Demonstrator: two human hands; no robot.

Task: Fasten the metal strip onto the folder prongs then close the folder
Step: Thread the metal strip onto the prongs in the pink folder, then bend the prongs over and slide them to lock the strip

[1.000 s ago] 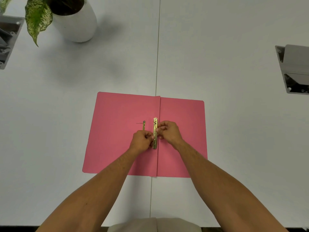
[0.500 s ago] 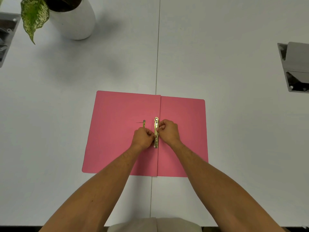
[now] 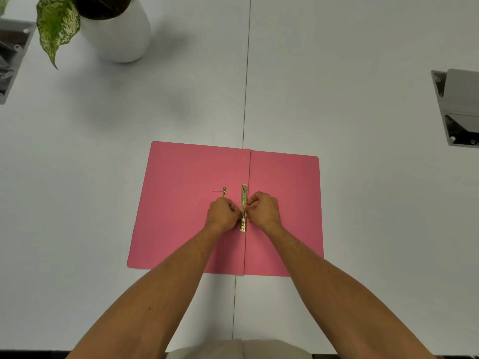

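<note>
A pink folder (image 3: 181, 203) lies open and flat on the white table. A gold metal strip (image 3: 244, 196) runs along its centre fold. My left hand (image 3: 223, 213) and my right hand (image 3: 264, 209) meet over the middle of the strip, fingertips pinched on it from either side. The prongs under my fingers are hidden. A second small gold piece (image 3: 224, 192) pokes out on the left flap just beyond my left hand.
A white plant pot (image 3: 116, 35) with a speckled leaf (image 3: 55, 27) stands at the far left. Grey metal fixtures sit at the left edge (image 3: 10, 55) and right edge (image 3: 458, 107). A seam (image 3: 246, 86) runs down the table's middle.
Both hands stay pinched on the strip in the same spot. The view has shifted slightly; nothing else has visibly moved.
</note>
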